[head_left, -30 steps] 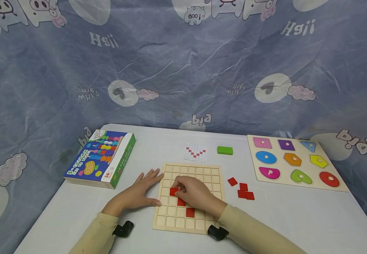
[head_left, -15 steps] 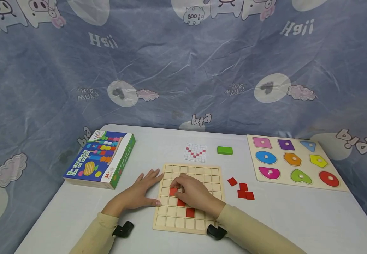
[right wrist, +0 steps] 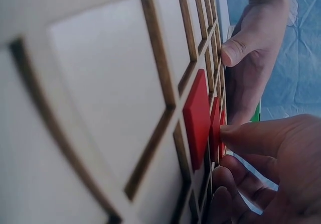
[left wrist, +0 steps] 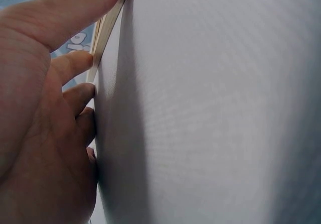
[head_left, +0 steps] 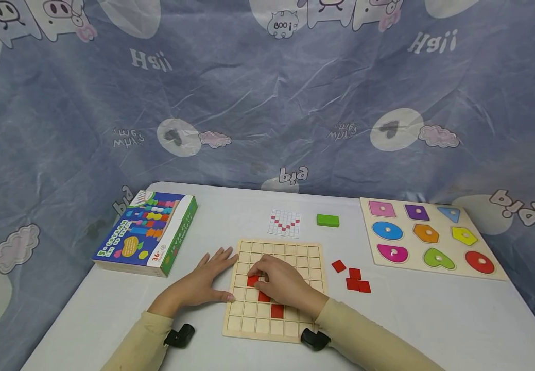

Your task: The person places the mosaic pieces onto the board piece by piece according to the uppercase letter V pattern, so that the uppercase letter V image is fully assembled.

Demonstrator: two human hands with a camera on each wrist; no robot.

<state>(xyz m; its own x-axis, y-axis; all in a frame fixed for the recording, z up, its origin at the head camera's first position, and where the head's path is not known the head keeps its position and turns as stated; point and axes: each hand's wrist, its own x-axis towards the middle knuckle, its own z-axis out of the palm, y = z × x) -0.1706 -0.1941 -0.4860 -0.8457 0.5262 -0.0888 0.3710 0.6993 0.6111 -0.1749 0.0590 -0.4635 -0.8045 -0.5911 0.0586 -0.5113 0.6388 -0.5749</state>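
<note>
Compared with a second ago, the right hand (head_left: 283, 281) has eased only slightly to the left. Its thumb and forefinger are curled and nearly together, pinching the farthest red tile (head_left: 252, 282), which lies over a square toward the left side of the gridded wooden board (head_left: 267, 338). From that tile, the middle red tile (head_left: 264, 296) and the nearest red tile (head_left: 277, 311) step diagonally rightward and nearer the person, each in its own square. The left hand (head_left: 202, 281) lies spread wide with nothing in its grasp, thumb and a fingertip touching the board's left edge. Right of the board, four loose red tiles (head_left: 352, 284) lie on the white table (head_left: 415, 319), three touching and one just apart. Beyond the board are a card with a red V pattern (head_left: 284, 222) and a green block (head_left: 328, 220). Far left lies a toy box (head_left: 144, 232); far right, a shape puzzle (head_left: 415, 257).
</note>
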